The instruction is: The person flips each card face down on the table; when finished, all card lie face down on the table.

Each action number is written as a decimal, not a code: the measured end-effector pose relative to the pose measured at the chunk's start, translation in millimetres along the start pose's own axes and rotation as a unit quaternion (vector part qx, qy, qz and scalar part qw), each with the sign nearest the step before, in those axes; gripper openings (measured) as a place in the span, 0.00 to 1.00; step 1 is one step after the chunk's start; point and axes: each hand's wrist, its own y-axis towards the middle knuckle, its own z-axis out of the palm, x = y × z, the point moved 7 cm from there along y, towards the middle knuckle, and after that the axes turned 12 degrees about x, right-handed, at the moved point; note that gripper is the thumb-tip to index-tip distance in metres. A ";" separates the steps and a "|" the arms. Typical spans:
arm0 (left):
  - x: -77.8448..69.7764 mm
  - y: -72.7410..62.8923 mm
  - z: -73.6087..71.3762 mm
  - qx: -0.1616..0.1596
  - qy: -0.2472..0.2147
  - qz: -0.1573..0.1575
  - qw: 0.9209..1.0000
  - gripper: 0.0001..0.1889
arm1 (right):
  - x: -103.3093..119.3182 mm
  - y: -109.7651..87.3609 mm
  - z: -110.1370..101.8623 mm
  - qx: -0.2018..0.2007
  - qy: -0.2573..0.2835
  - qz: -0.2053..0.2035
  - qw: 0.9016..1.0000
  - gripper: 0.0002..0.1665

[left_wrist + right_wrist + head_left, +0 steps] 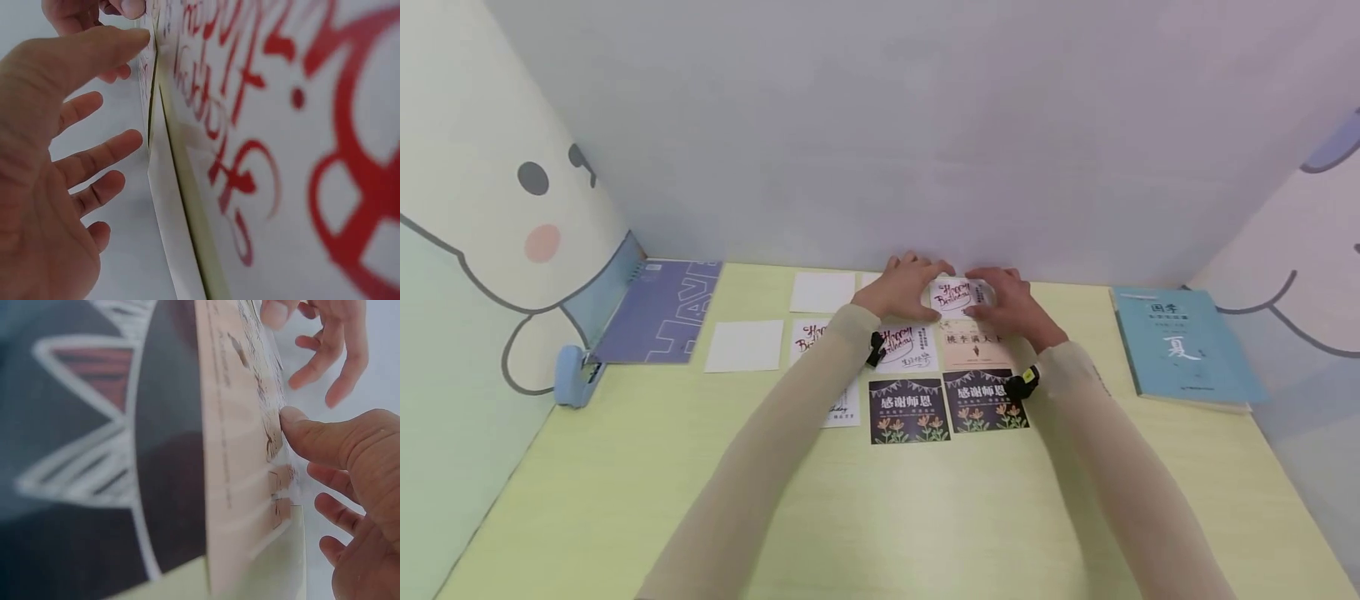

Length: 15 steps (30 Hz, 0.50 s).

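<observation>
At the back of the table, a white Happy Birthday card [953, 294] with red lettering lies between my two hands. My left hand [901, 289] is at the card's left side, thumb near its lower corner and fingers spread toward its upper edge. On the opposite side my right hand [1011, 305] has its thumb at the lower right corner and fingers by the top edge. Both wrist views show relaxed, separated fingers, with the left thumb [128, 47] and right thumb [300, 428] right at the cards. A pink card [976, 346] lies just below.
Two dark cards [910, 412] form the front of the grid. Blank white cards [745, 346] and more birthday cards [910, 348] lie left of them. A purple notebook [658, 312] and blue stapler [574, 379] sit far left, a blue book [1183, 346] right. The wall [865, 167] borders the table's back.
</observation>
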 end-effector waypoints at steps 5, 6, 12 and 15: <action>-0.9 0.9 0.5 0.027 -0.002 -0.003 1.000 0.44 | 2.7 -1.2 2.0 -0.009 0.007 0.005 1.000 0.38; -1.1 1.5 0.3 0.032 -0.002 -0.002 0.999 0.44 | 3.3 -1.8 1.6 -0.014 0.007 0.004 1.000 0.37; -0.7 1.9 -3.1 0.058 -0.006 -0.012 0.998 0.45 | 1.9 -7.7 -5.3 -0.059 0.011 -0.005 0.998 0.31; 0.5 1.6 -3.9 0.066 -0.005 -0.020 0.998 0.45 | -2.7 -10.6 -8.1 -0.073 0.016 -0.008 0.997 0.31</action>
